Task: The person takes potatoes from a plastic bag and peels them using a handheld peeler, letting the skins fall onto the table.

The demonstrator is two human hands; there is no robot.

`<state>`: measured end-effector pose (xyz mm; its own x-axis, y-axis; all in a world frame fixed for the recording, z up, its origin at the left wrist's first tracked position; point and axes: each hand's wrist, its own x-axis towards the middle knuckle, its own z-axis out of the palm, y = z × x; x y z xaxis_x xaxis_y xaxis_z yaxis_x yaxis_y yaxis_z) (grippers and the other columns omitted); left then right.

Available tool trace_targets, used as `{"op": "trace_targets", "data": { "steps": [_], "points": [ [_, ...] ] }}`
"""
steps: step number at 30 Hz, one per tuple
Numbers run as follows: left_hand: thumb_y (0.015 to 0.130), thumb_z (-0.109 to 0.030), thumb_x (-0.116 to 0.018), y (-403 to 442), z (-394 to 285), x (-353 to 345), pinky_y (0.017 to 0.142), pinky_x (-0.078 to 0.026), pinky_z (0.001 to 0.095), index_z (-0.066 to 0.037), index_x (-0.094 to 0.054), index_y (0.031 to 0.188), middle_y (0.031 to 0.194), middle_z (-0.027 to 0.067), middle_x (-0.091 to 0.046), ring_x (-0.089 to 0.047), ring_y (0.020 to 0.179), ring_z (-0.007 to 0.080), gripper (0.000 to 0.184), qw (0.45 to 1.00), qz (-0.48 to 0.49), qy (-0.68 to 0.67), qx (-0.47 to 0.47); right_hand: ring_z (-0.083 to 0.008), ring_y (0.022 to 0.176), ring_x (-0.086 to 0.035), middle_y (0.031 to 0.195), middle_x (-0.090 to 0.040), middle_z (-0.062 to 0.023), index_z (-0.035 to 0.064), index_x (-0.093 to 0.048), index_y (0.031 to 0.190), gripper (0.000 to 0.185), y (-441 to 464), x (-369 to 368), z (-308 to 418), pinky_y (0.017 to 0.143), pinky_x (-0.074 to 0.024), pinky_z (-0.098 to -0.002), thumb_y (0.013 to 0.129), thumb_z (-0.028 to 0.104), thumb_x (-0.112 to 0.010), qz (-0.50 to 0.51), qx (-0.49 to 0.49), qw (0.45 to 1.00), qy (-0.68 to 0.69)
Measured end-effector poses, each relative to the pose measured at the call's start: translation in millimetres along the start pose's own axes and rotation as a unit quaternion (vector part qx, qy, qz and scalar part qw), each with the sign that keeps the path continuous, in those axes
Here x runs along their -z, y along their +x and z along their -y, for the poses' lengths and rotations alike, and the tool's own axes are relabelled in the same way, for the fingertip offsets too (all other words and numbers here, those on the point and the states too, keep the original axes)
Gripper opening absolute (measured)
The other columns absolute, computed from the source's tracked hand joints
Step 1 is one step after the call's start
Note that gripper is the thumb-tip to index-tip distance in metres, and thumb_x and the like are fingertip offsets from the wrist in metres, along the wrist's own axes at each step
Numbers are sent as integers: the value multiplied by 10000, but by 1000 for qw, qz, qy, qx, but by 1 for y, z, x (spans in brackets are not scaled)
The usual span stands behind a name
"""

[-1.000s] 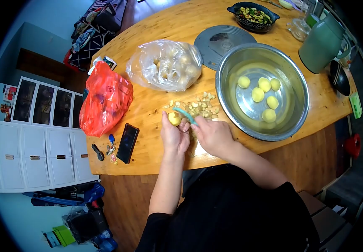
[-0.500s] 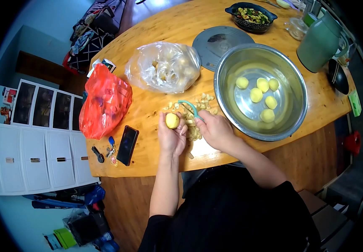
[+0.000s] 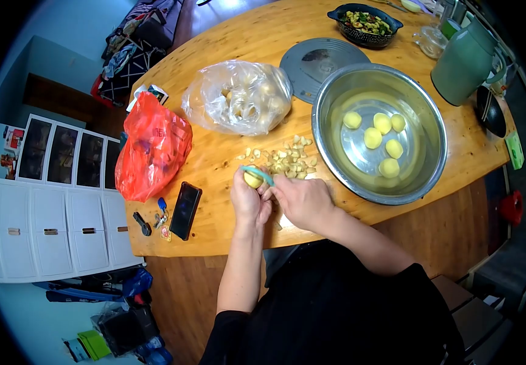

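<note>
My left hand (image 3: 249, 202) is closed around a yellow, mostly peeled potato (image 3: 252, 180). Wrapped on the handle of a teal peeler (image 3: 261, 173), my right hand (image 3: 304, 202) holds its head across the top of that potato. Potato peelings (image 3: 290, 159) lie scattered on the table just beyond both hands. To the right, a large steel basin (image 3: 319, 131) holds water and several peeled potatoes (image 3: 372, 138). A clear plastic bag (image 3: 238, 97) with unpeeled potatoes inside rests past the peelings.
On the wooden table (image 3: 220, 158) are a red plastic bag (image 3: 153, 146), a black phone (image 3: 185, 211), keys (image 3: 160, 214) and a grey round lid (image 3: 317, 61). Farther off stand a dish of food (image 3: 365, 25) and a green jug (image 3: 465, 64).
My right hand has brought the peeler left and down, from beside the potato to across it. My left hand has turned the potato slightly.
</note>
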<state>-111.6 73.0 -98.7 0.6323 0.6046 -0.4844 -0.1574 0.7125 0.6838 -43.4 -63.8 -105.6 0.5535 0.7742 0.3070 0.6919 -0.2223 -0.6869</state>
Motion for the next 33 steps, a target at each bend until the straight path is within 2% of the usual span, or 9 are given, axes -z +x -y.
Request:
{"op": "trace_targets", "data": {
  "steps": [4,8,11,18,20,23,26,29,33],
  "points": [
    [1124,-343,-353,4,-4,15,478,-364,237,-87,-528,1081,924,136,-635,-468,582,121,312,985,161,-46,26,-448,629,-646,694,-655,-193,63,-540,949,199,12,6,-16,577,-493,-564,1011,251,-556,-3,-53,998,30],
    [1138,-370,-327,-7,-12,3,572,-408,249,-79,-531,1113,943,123,-648,-487,654,121,356,992,119,-5,-29,-456,650,-638,732,-663,-198,68,-529,957,204,9,10,-14,577,-479,-569,1025,260,-545,0,-65,997,51],
    [1135,-365,-341,4,-7,14,550,-382,250,-82,-535,1112,895,94,-624,-472,637,122,344,990,137,-29,-35,-431,638,-649,727,-667,-180,74,-525,947,195,3,7,-5,561,-484,-548,1023,252,-547,-19,-23,998,48],
    [1120,-326,-368,-3,2,2,553,-368,236,-100,-531,1043,820,24,-553,-460,641,90,289,965,10,184,-185,-388,613,-665,700,-673,-147,83,-528,939,171,0,5,8,536,-494,-523,1017,233,-553,7,-1,1000,8],
    [1113,-323,-380,1,6,8,544,-372,235,-108,-534,1028,834,32,-608,-468,615,86,278,934,-8,243,-264,-396,614,-662,686,-667,-150,78,-528,942,176,2,6,4,540,-492,-535,1019,235,-550,16,-28,999,-10],
    [1112,-317,-385,2,5,11,554,-375,232,-101,-528,1018,840,29,-612,-473,626,81,275,924,-4,252,-287,-412,616,-658,664,-656,-159,70,-526,944,187,5,10,-10,551,-493,-550,1023,239,-542,25,-81,996,-11],
    [1110,-310,-374,-1,-3,0,537,-379,248,-91,-526,1012,828,47,-607,-471,614,90,284,937,-47,241,-247,-429,620,-654,667,-654,-174,59,-519,949,197,7,16,-5,560,-492,-559,1025,240,-538,14,-87,996,16],
    [1108,-306,-360,-1,-4,-1,500,-369,257,-82,-523,1020,829,81,-610,-467,589,107,290,982,0,100,-157,-431,619,-654,685,-659,-180,54,-513,959,198,2,9,1,563,-497,-556,1024,239,-535,-13,-51,998,37],
    [1101,-280,-353,2,1,1,468,-347,249,-106,-461,973,813,91,-595,-457,559,124,242,994,23,58,-94,-414,614,-663,708,-671,-176,54,-509,971,189,-1,-3,4,562,-506,-545,1020,234,-538,-13,-3,999,29]
  ]
}}
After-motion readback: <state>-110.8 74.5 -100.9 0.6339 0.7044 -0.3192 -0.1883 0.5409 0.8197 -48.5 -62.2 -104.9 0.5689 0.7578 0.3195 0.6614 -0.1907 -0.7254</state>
